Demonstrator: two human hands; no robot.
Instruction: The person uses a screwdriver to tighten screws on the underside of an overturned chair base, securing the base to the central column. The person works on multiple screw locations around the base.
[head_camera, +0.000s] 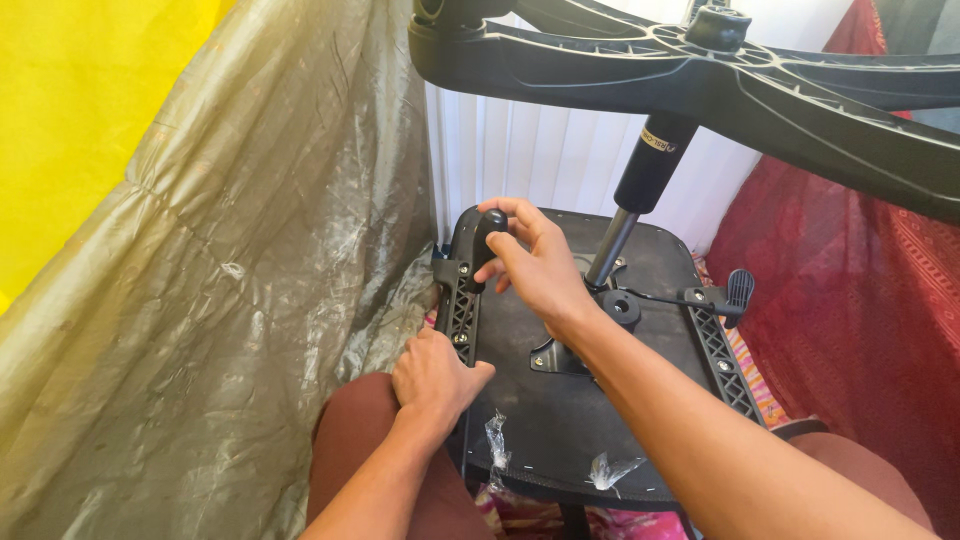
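An office chair lies upside down in front of me, the black underside of its seat (560, 400) facing up. My right hand (535, 265) grips a black screwdriver handle (489, 228) held upright over the left armrest bracket (462, 310). My left hand (435, 375) rests closed against the near end of that bracket and the seat's left edge. The gas cylinder (640, 185) rises from the seat's centre plate to the black star base (700, 70) overhead.
A second bracket (722, 355) and a black lever (735, 290) sit on the seat's right side. Two empty clear plastic bags (545, 455) lie near the front edge. Grey-green sheeting (230, 280) hangs left, red cloth (860, 290) right.
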